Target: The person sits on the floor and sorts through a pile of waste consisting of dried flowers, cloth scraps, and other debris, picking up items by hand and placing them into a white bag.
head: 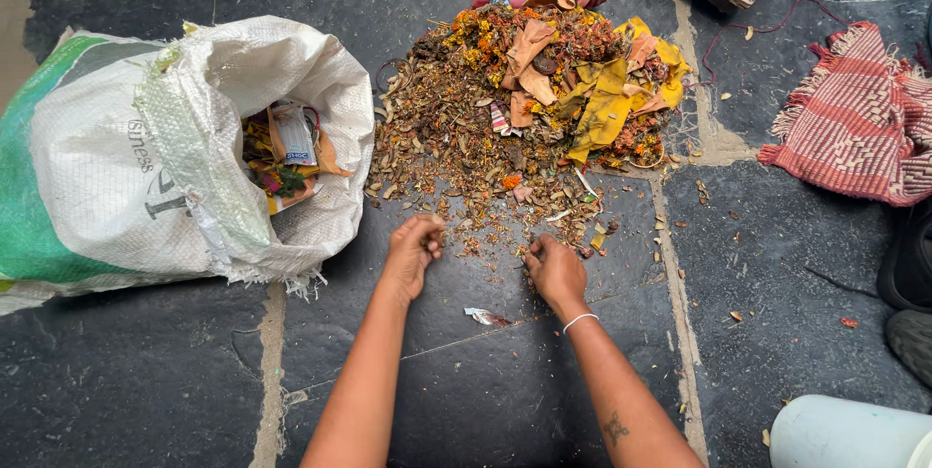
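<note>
1. Head view, nearest: a paper scrap (485,317) lies on the stone floor (146,381) between the forearms.
2. Left hand (413,252) and right hand (555,269) have fingers curled together, pinching bits at the near edge.
3. Just beyond, the dried flower pile (524,109) spreads away from both hands.
4. Left of it lies an open sack (175,148).

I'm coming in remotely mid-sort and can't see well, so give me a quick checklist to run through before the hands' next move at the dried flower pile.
1. Left hand closed on scraps: ok, fist shut, contents hidden.
2. Right hand at the edge of the pile: ok, fingers curled on debris.
3. White sack mouth open toward the pile: ok.
4. Sack has room: cannot tell.
5. Paper scrap between the forearms: not ok, unpicked.
6. Yellow cloth in the pile: not ok, unseparated.
</note>
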